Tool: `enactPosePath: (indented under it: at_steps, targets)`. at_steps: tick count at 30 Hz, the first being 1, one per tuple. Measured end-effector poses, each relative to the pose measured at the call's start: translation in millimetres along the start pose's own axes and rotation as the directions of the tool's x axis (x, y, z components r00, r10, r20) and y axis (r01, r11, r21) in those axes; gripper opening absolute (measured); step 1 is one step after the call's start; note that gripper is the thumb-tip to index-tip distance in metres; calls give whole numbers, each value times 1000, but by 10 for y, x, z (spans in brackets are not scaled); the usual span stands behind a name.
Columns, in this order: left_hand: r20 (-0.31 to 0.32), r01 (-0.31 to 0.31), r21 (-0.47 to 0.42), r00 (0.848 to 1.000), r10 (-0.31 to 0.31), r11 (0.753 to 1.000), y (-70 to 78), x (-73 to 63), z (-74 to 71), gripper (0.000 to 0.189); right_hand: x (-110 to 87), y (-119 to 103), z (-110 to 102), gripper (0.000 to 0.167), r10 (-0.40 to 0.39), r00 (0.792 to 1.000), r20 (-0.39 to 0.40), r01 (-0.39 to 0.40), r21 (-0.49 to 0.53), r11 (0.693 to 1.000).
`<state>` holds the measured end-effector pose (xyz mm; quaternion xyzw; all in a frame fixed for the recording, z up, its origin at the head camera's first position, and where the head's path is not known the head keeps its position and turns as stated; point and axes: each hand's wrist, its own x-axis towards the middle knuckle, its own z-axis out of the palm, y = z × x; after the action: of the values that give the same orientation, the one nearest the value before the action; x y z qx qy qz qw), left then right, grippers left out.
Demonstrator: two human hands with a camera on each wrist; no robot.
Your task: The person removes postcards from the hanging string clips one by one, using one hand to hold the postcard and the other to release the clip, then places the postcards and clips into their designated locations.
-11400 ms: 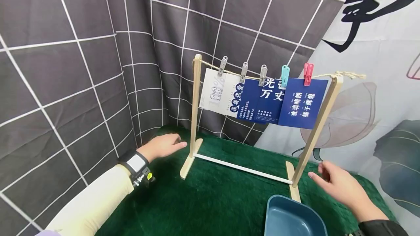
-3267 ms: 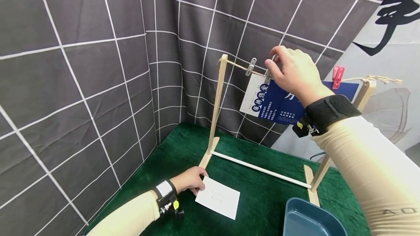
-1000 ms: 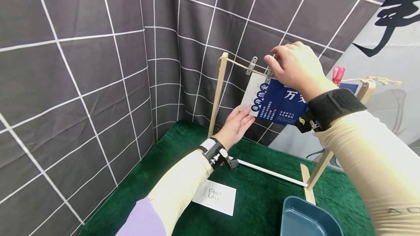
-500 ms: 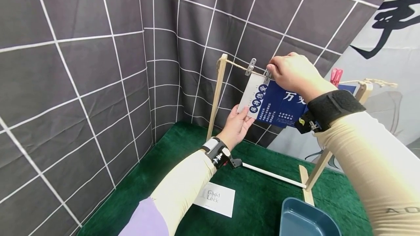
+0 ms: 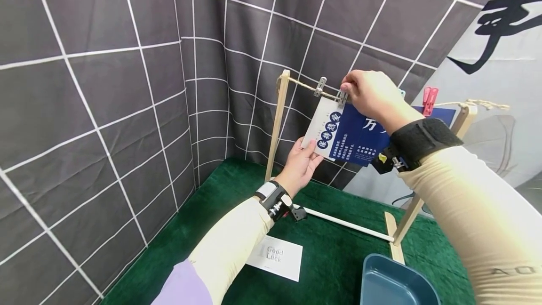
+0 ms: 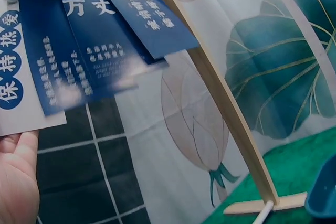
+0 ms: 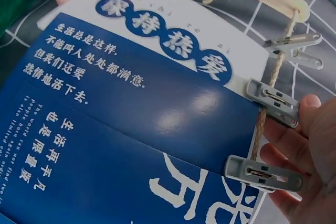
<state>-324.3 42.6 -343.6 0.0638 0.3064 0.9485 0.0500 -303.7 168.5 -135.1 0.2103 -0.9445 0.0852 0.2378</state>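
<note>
My left hand (image 5: pixel 299 166) pinches the lower left corner of a white-and-blue postcard (image 5: pixel 323 128) hanging from the twine line. At the card's top, my right hand (image 5: pixel 372 92) pinches a grey clothespin (image 7: pixel 273 100) between thumb and fingers. That clothespin sits on the twine (image 7: pixel 276 69) at the card's top edge. A second grey clothespin (image 7: pixel 262 174) lies by the fingers and clips the neighbouring blue card (image 6: pixel 102 35). Another grey clothespin (image 5: pixel 320 86) sits on the twine near the left post, with no card in it. A white "Good Luck" card (image 5: pixel 277 259) lies on the green cloth.
A wooden frame with a left post (image 5: pixel 277 126), right post (image 5: pixel 440 154) and white crossbar (image 5: pixel 345 222) holds the line. A pink clothespin (image 5: pixel 429 101) holds another blue card (image 6: pixel 152 17) at right. A blue tray (image 5: pixel 368 276) stands at the front right on the green cloth (image 5: pixel 330 258).
The "Good Luck" card has gone from the line to the cloth. My left hand let go of it and rose to the white-and-blue postcard. Over the last second both hands stay nearly still.
</note>
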Motion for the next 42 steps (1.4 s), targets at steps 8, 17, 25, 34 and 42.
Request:
enactPosePath:
  at_steps: [8, 17, 25, 34, 42]
  targets:
    - [-31, 10, 120, 999, -6, 993, 90, -160, -267, 16, 11, -19, 22, 28, -11, 1000, 18, 11, -33, 999]
    - [-35, 12, 244, 999, -4, 970, 259, -392, -538, 15, -3, -38, -104, 46, 15, 996, 90, -20, 61, 998]
    - [-67, 35, 362, 998, -11, 931, 387, -562, -827, 21, -36, -38, -213, 59, 70, 993, 99, -78, 79, 994]
    - [-83, 96, 499, 995, -63, 861, 458, -730, -1214, 19, -47, 54, -292, 56, 71, 995, 74, -75, 49, 996]
    - [-53, 229, 707, 961, -273, 669, 506, -855, -1509, 30, -99, 166, -349, 60, 125, 988, 87, -129, 32, 991]
